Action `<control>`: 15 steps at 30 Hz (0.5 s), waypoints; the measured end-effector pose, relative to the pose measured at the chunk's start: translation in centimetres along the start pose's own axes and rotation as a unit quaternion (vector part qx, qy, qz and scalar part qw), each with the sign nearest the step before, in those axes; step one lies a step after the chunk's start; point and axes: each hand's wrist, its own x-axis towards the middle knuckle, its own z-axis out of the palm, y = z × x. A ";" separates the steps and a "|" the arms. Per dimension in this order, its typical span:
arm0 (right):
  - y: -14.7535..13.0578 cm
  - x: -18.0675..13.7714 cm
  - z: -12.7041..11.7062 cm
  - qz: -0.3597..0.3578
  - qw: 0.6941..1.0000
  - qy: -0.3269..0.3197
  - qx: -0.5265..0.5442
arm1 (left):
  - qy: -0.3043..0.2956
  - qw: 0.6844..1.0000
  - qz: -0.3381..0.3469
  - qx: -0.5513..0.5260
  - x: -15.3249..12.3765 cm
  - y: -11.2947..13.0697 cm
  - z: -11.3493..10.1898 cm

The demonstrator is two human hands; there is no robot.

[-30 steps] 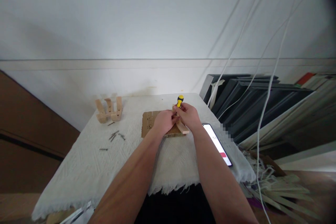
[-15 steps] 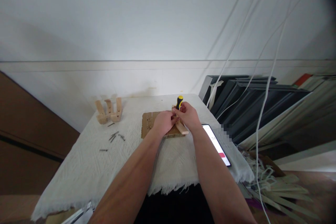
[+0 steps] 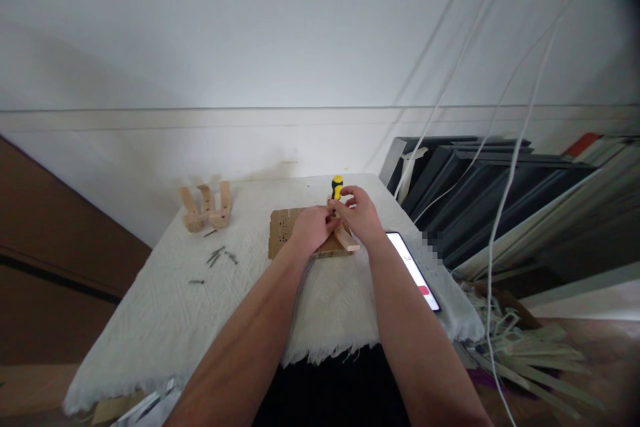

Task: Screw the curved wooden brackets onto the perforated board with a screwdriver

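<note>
My right hand [image 3: 359, 216] is closed round a small screwdriver with a yellow and black handle [image 3: 337, 186], held upright over a light wooden strip [image 3: 346, 239]. My left hand [image 3: 311, 228] is closed on that wooden piece, right against the right hand. Both hands rest over a flat brown cardboard-like board [image 3: 283, 235] with small holes, lying on the white cloth-covered table [image 3: 165, 320]. The screwdriver's tip is hidden behind my fingers.
A small assembly of wooden strips [image 3: 206, 208] stands at the table's far left, with several dark screws [image 3: 218, 256] scattered in front of it. A phone [image 3: 415, 271] lies at the right edge. Dark framed panels [image 3: 480, 193] lean right; white cables [image 3: 505, 167] hang there.
The view shifted slightly. My right fingers have loosened and shifted on the screwdriver handle, which now stands a little further left; the left hand stays on the wood.
</note>
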 end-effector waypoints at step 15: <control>-0.8 -0.3 -0.4 0.024 0.998 -0.039 0.046 | -0.005 1.000 -0.006 0.012 0.0 0.3 -0.3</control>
